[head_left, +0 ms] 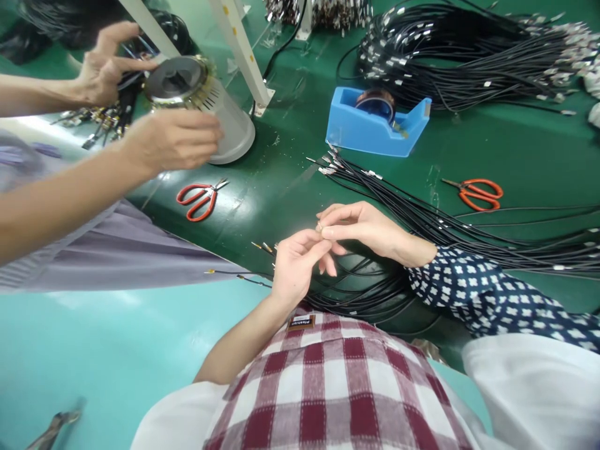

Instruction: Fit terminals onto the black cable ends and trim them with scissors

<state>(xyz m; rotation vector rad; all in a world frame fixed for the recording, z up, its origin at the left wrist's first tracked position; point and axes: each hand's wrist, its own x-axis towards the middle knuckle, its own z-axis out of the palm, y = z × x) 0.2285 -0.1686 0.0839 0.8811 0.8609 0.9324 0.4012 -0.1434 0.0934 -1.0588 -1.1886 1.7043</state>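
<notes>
In front of the checked apron my two hands meet, fingertips touching. My right hand, below a dark patterned sleeve, pinches a small gold-coloured piece; it is too small to name. My left hand has its thumb and forefinger closed at the same piece, just beneath. Its other fingers are partly hidden. Black cables lie below and behind my hands, several with tipped ends poking out at the left. A longer bundle of black cables runs past my right hand toward the right edge.
Red-handled cutters lie at the right, another red-handled pair at the left. Behind stand a blue tape dispenser and a large cable coil. At left, a co-worker's hands touch a round grey-white device beside a white post.
</notes>
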